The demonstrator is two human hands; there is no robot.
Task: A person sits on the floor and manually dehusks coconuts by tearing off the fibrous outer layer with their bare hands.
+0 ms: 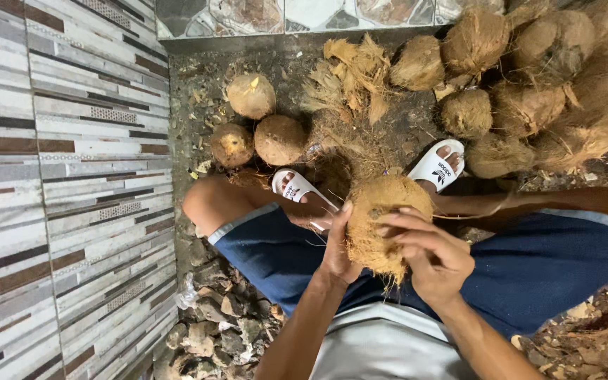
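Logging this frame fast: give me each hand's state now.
Left hand: closed on the husked coconut.
Right hand: gripping the same coconut, fingers over its top.

Brown fibrous coconut (pixel 381 222), half-husked, above lap

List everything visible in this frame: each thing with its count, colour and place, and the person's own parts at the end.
held coconut: one, tan and fibrous, between both hands above the lap
husked coconuts: three, brown, on the ground beyond the left knee
unhusked coconuts: a pile, exact count unclear, brown, upper right
loose husk: a heap, tan, top centre
tiled wall: one, grey and brown stripes, left side
rubble: scattered grey pieces, beside the wall
sandals: two, white, on the person's feet
shorts: one pair, blue
shirt: one, grey, bottom centre
left hand: pressed on the coconut's left side
right hand: fingers on the coconut's right side
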